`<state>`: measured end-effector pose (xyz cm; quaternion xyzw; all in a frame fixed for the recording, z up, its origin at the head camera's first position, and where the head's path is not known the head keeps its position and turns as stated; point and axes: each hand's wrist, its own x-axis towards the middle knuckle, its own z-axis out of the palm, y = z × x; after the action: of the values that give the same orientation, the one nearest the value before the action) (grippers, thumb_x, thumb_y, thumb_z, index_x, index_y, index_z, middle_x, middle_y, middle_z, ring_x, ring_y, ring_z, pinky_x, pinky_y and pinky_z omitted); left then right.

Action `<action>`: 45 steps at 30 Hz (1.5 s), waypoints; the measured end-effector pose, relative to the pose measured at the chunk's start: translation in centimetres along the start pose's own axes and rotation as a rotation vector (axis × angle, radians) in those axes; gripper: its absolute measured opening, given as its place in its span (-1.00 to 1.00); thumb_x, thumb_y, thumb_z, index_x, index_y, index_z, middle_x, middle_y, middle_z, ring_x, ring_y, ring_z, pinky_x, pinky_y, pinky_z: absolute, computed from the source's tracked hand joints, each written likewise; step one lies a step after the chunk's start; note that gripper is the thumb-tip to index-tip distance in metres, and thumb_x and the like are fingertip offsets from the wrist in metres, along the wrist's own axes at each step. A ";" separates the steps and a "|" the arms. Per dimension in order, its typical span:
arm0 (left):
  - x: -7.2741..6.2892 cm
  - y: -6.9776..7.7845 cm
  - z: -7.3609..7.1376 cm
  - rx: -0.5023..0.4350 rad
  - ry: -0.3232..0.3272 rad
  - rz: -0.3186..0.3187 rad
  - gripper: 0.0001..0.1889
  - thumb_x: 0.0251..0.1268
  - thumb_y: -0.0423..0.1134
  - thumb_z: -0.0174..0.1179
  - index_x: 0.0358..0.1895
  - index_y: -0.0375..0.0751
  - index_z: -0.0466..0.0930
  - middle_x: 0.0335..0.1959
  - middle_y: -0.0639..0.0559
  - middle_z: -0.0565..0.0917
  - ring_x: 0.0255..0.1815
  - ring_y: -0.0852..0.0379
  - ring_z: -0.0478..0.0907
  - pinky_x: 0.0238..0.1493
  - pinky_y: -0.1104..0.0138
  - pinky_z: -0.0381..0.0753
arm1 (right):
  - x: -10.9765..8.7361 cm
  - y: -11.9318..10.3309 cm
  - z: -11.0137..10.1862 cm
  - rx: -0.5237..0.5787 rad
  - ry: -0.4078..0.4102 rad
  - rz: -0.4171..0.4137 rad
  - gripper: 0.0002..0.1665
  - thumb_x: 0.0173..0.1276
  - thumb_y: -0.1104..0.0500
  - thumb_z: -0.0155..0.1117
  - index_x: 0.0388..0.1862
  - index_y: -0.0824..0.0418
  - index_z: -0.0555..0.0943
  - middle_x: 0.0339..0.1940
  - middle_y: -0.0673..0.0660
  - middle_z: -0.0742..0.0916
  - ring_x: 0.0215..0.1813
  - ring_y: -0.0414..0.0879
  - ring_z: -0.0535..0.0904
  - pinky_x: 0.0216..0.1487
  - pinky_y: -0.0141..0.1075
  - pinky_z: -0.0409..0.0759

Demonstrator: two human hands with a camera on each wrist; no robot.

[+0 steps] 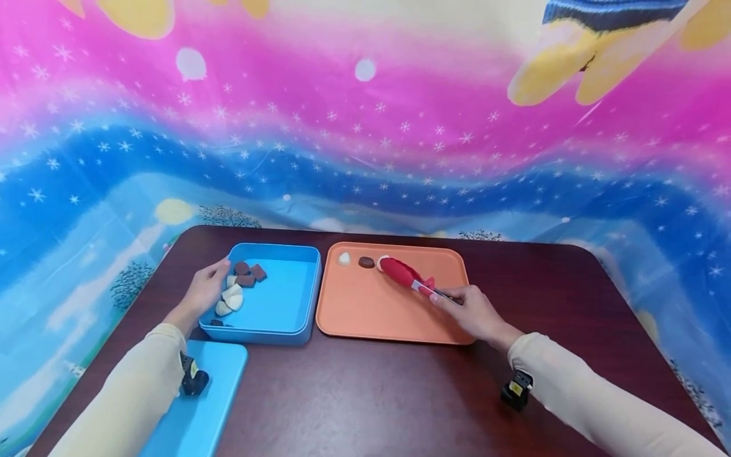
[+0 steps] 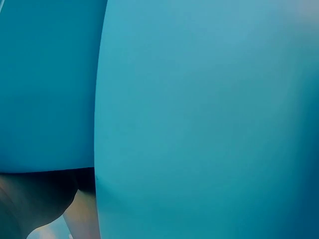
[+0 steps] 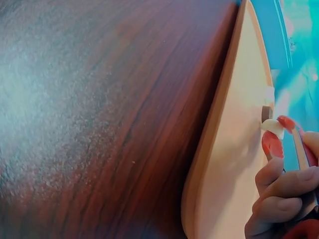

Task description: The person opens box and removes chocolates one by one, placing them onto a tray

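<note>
My right hand (image 1: pixel 474 311) grips a pair of red-tipped tongs (image 1: pixel 402 273) over the orange tray (image 1: pixel 371 317). In the right wrist view a white piece (image 3: pixel 271 126) sits between the tong heads. On the tray's far left part lie a brown chocolate piece (image 1: pixel 367 262) and a white piece beside it. To the left is an uncovered blue box (image 1: pixel 285 292), with several brown pieces (image 1: pixel 245 280) and several white pieces (image 1: pixel 231 298) along its left side. My left hand (image 1: pixel 207 289) holds the box at its left wall; its fingers are partly hidden in the left wrist view.
A flat blue lid (image 1: pixel 200 412) lies on the dark wood table (image 1: pixel 320 393) in front of the box, under my left forearm. Box and tray stand side by side near the table's far edge. A printed cloth (image 1: pixel 365 139) hangs behind and around the table.
</note>
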<state>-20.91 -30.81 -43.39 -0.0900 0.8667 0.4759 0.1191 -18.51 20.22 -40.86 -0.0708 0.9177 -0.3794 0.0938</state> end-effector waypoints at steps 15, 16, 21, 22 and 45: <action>0.1 0.0 0.1 0.016 -0.001 0.005 -0.21 0.59 0.33 -0.51 0.65 -0.08 -0.30 0.68 -0.27 -0.19 0.66 -0.42 -0.26 0.55 -0.39 -0.09 | -0.1 0.2 -1.3 0.034 -0.064 0.152 -0.32 0.50 -0.28 0.15 0.15 0.27 0.71 -0.37 0.12 0.65 -0.33 -0.08 0.42 -0.38 -0.33 0.35; 0.0 0.0 0.0 0.018 0.000 0.006 -0.20 0.59 0.33 -0.51 0.65 -0.08 -0.30 0.68 -0.28 -0.19 0.66 -0.43 -0.26 0.54 -0.39 -0.08 | -0.1 0.1 -1.5 0.021 -0.057 0.145 -0.29 0.48 -0.29 0.16 0.24 0.26 0.66 -0.25 0.17 0.71 -0.29 -0.07 0.45 -0.36 -0.33 0.39; 0.0 0.2 0.0 0.025 0.001 0.003 -0.20 0.58 0.34 -0.52 0.65 -0.09 -0.29 0.68 -0.29 -0.18 0.66 -0.43 -0.25 0.54 -0.38 -0.08 | -0.3 -0.3 -2.3 -0.036 -0.030 0.129 -0.20 0.45 -0.31 0.19 0.36 0.28 0.56 -0.02 0.26 0.76 -0.30 -0.07 0.49 -0.40 -0.33 0.44; 0.0 0.2 0.0 0.026 0.003 0.003 -0.19 0.58 0.34 -0.52 0.65 -0.10 -0.29 0.67 -0.30 -0.17 0.66 -0.44 -0.25 0.54 -0.39 -0.07 | -0.4 -0.3 -2.3 -0.042 -0.026 0.124 -0.20 0.45 -0.31 0.20 0.34 0.28 0.57 -0.13 0.25 0.75 -0.35 -0.07 0.47 -0.44 -0.33 0.42; 0.3 -0.1 0.1 0.043 0.025 0.038 -0.26 0.64 0.25 -0.52 0.65 -0.13 -0.24 0.66 -0.33 -0.14 0.65 -0.45 -0.24 0.54 -0.38 -0.08 | 2.4 -2.1 -0.2 -0.799 0.240 -0.246 -0.43 0.34 -0.18 0.40 0.24 0.05 0.66 -0.36 0.09 0.75 -0.72 -0.15 0.37 -0.73 -0.30 0.33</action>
<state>-21.13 -30.81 -43.59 -0.0769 0.8798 0.4580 0.1011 -20.81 18.38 -39.50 -0.1655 0.9817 -0.0084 -0.0941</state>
